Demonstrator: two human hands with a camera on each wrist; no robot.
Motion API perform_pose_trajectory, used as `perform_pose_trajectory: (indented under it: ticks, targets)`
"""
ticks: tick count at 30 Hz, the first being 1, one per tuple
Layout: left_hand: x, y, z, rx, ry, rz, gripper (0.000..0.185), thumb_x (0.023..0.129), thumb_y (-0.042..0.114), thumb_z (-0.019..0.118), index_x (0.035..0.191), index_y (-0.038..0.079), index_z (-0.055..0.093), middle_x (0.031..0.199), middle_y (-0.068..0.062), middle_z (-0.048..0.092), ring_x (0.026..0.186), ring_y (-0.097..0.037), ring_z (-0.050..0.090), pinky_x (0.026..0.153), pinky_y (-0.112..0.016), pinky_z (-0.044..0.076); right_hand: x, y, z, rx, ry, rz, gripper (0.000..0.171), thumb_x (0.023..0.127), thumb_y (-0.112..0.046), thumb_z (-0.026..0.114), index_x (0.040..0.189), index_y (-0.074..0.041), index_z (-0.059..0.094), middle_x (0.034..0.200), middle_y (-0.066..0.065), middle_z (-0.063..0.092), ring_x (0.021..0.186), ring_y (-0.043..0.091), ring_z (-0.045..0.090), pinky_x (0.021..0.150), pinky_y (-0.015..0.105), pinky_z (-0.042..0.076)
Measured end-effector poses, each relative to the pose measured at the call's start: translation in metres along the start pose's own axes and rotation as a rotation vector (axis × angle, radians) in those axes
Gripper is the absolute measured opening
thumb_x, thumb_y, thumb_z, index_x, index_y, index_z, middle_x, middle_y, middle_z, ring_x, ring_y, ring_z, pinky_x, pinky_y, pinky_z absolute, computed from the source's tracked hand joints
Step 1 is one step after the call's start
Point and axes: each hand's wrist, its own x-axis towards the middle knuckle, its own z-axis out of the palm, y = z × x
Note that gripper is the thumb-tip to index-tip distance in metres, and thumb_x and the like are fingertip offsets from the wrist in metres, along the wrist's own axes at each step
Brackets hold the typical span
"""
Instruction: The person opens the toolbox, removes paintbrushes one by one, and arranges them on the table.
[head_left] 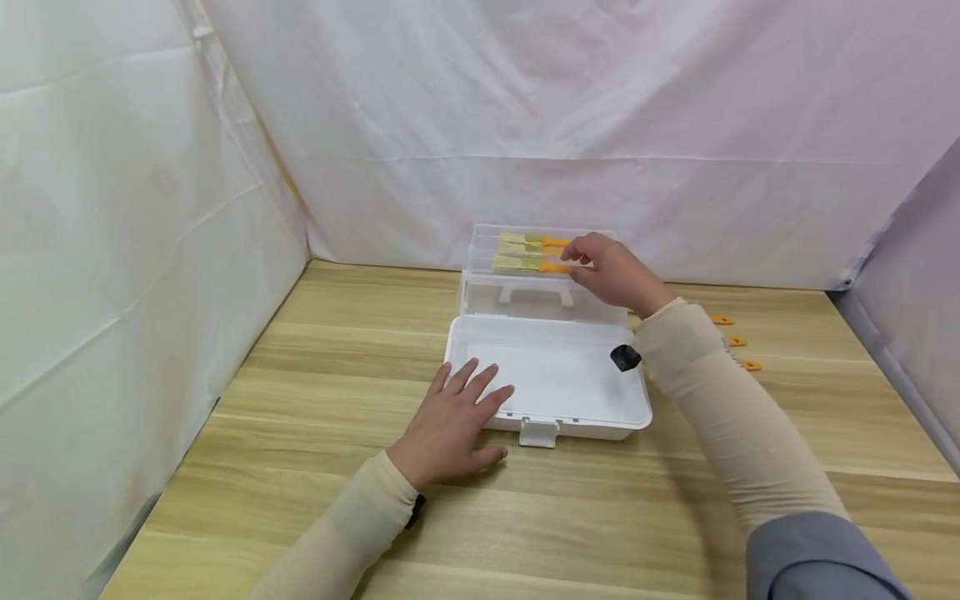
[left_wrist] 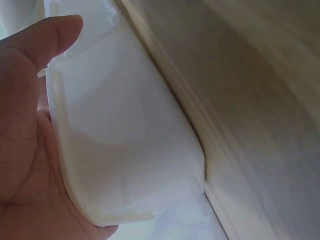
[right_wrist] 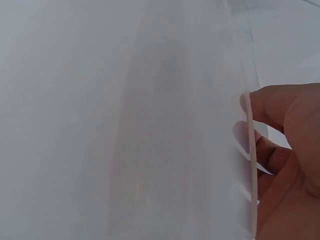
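Observation:
A white plastic box lies opened on the table, its translucent lid at the back. Paintbrushes with pale bristles and orange handles lie side by side on a clear compartmented part behind it. My right hand is over their handle ends, fingers bent and thumb apart. The right wrist view has that hand at the edge of translucent plastic, no brush visible between the fingers. With fingers spread, my left hand rests on the box's front left corner, thumb in front; the left wrist view shows it along the rim.
Further orange handle ends lie on the wooden table right of the box, partly behind my right forearm. A clear latch hangs from the box's front. White cloth hangs behind and at both sides.

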Motion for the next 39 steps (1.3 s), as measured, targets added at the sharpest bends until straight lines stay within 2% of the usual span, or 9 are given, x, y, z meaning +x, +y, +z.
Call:
perform_pose_trajectory:
  ticks: [10, 20, 25, 29, 35, 39]
  targets:
    - [-0.001, 0.000, 0.001, 0.005, -0.005, -0.006, 0.074, 0.082, 0.055, 0.071, 0.145, 0.021, 0.051, 0.152, -0.011, 0.043, 0.141, -0.037, 0.035, 0.112, -0.061, 0.023, 0.003, 0.000, 0.010, 0.029, 0.033, -0.009, 0.026, 0.098, -0.011, 0.055, 0.122, -0.001, 0.061, 0.124, 0.015, 0.056, 0.110, 0.033, 0.051, 0.098, 0.050, 0.043]
    - [-0.001, -0.001, 0.001, 0.013, -0.011, -0.010, 0.074, 0.083, 0.055, 0.071, 0.145, 0.021, 0.050, 0.152, -0.010, 0.043, 0.137, -0.034, 0.041, 0.112, -0.060, 0.023, 0.005, 0.004, 0.024, -0.006, 0.096, -0.008, 0.029, 0.098, -0.023, 0.062, 0.119, -0.003, 0.064, 0.116, 0.013, 0.060, 0.101, 0.030, 0.052, 0.094, 0.048, 0.044]
    - [0.000, -0.001, 0.001, 0.011, -0.015, -0.017, 0.074, 0.083, 0.055, 0.071, 0.145, 0.020, 0.050, 0.152, -0.011, 0.043, 0.136, -0.034, 0.041, 0.112, -0.061, 0.023, 0.005, 0.006, 0.027, -0.051, 0.093, -0.038, 0.040, 0.094, -0.030, 0.069, 0.124, -0.004, 0.065, 0.121, 0.013, 0.061, 0.108, 0.030, 0.051, 0.098, 0.049, 0.042]
    - [0.000, -0.001, 0.002, 0.014, -0.034, -0.029, 0.075, 0.083, 0.055, 0.070, 0.146, 0.021, 0.049, 0.153, -0.010, 0.041, 0.137, -0.034, 0.040, 0.113, -0.060, 0.022, 0.003, 0.005, 0.027, -0.082, 0.084, -0.051, 0.042, 0.091, -0.028, 0.073, 0.125, -0.004, 0.065, 0.119, 0.012, 0.062, 0.111, 0.030, 0.050, 0.101, 0.049, 0.041]
    - [0.000, -0.001, 0.002, 0.012, -0.039, -0.031, 0.075, 0.083, 0.055, 0.070, 0.146, 0.021, 0.049, 0.153, -0.010, 0.041, 0.138, -0.033, 0.039, 0.113, -0.060, 0.021, 0.002, 0.007, 0.026, -0.078, 0.068, -0.068, 0.039, 0.091, -0.023, 0.073, 0.124, -0.003, 0.065, 0.108, 0.011, 0.063, 0.095, 0.028, 0.056, 0.087, 0.045, 0.047]
    - [0.000, -0.001, 0.002, 0.018, -0.035, -0.029, 0.075, 0.083, 0.056, 0.070, 0.146, 0.021, 0.049, 0.153, -0.010, 0.041, 0.137, -0.033, 0.040, 0.113, -0.060, 0.022, 0.002, 0.008, 0.025, -0.067, 0.064, -0.081, 0.034, 0.091, -0.021, 0.074, 0.118, -0.003, 0.068, 0.099, 0.010, 0.061, 0.086, 0.026, 0.054, 0.079, 0.043, 0.046]
